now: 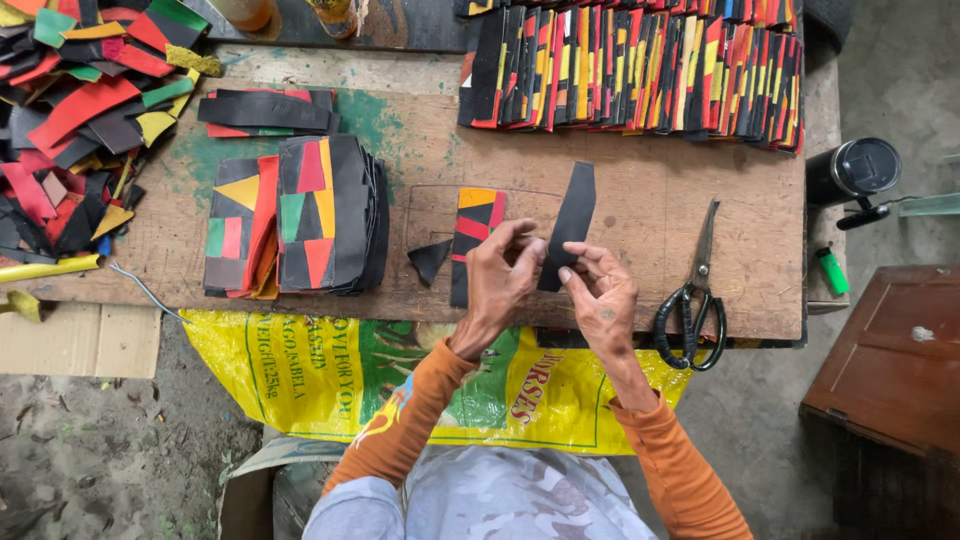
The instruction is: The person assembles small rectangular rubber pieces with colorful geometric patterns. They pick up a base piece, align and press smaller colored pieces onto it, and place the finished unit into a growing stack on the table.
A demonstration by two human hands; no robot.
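My left hand (500,275) and my right hand (598,290) meet over the near edge of a worn wooden board (640,200). Together they pinch a long black strip (572,220) that stands up and away from me. Under my left hand lies a patchwork piece (474,220) of black, red and yellow. A small black triangle scrap (430,260) rests just left of it. Black-handled scissors (692,300) lie on the board right of my right hand.
Stacks of multicoloured patchwork pieces (295,215) sit at the left of the board, a long row of them (630,65) at the back. A heap of loose coloured scraps (85,110) fills the far left. A black flask (850,172), a green lighter (832,270) and a brown wooden box (890,360) stand at right.
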